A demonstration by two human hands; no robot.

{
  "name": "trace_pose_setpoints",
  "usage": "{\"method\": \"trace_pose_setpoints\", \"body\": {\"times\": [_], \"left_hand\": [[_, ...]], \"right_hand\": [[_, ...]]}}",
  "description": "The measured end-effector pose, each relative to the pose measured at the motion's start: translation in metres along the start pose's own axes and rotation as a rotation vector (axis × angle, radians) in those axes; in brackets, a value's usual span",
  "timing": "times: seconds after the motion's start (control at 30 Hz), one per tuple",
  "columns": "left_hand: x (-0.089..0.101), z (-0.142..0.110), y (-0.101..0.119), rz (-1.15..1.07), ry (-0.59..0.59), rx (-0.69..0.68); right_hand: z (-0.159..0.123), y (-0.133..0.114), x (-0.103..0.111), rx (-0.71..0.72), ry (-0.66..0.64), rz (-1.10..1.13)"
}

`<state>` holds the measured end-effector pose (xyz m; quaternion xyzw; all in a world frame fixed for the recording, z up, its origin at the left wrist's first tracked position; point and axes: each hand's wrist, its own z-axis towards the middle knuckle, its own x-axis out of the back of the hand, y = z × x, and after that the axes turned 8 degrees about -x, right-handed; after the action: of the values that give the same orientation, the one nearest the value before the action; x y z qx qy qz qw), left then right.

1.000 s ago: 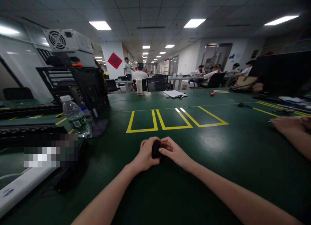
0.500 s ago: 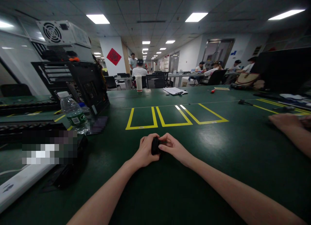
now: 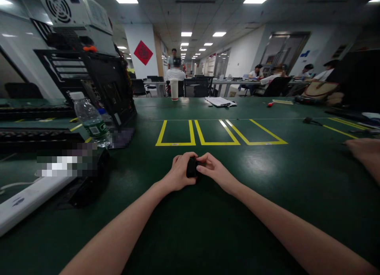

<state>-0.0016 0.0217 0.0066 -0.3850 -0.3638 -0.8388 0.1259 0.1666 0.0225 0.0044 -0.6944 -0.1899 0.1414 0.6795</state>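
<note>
Left grip (image 3: 180, 174): mine, fingers curled over the small black object (image 3: 191, 167), thumb along its near side; clamped on it, as a second ago.
Right grip (image 3: 215, 173): mine, thumb and fingertips against the object's right side; I cannot tell whether they pinch it. Pose little altered.
Object: between my two grips, over the near part of the green desk (image 3: 252, 211); whether it touches the surface, I cannot tell.
Beyond: three yellow tape outlines (image 3: 218, 143), side by side, open at the far end.
Left: water bottle (image 3: 96, 128), green label; black metal frame (image 3: 108, 83) behind it; white bar (image 3: 29, 203), nearer me.
Far edge: white cup (image 3: 174, 90); clipboard (image 3: 220, 102) with papers; small red item (image 3: 270, 104).
Right edge: co-worker's hand (image 3: 362, 151), now partly cut off.
Background: standing person (image 3: 171, 61), earlier left of the seated person (image 3: 175, 74), now directly behind. My whole view has tipped lower, so everything sits higher.
</note>
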Motion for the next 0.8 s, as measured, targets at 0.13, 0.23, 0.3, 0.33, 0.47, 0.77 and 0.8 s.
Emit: {"method": "trace_pose_setpoints", "body": {"times": [0.13, 0.23, 0.3, 0.33, 0.47, 0.77, 0.8], "left_hand": [[-0.0002, -0.0009, -0.0016, -0.007, 0.005, -0.017], [0.0000, -0.0014, -0.0020, -0.011, 0.001, -0.012], [0.0001, -0.0014, -0.0016, -0.010, -0.001, -0.010], [0.0002, -0.0014, -0.0013, -0.009, -0.002, -0.011], [0.0005, -0.0012, -0.0009, -0.005, -0.010, -0.023], [-0.0015, -0.0008, -0.0040, 0.002, 0.006, -0.044], [-0.0014, -0.0008, -0.0038, 0.001, 0.005, -0.044]], "right_hand": [[0.0026, 0.0012, -0.0023, -0.019, 0.079, -0.058], [0.0018, -0.0003, -0.0017, -0.035, 0.046, -0.084], [-0.0002, -0.0017, -0.0006, -0.017, -0.008, -0.077], [-0.0012, -0.0021, -0.0001, -0.005, -0.034, -0.067], [-0.0023, -0.0003, 0.0004, 0.021, -0.054, -0.033], [0.0016, 0.0010, -0.0020, -0.002, 0.032, -0.083], [0.0014, 0.0001, -0.0015, -0.008, 0.028, -0.084]]}}
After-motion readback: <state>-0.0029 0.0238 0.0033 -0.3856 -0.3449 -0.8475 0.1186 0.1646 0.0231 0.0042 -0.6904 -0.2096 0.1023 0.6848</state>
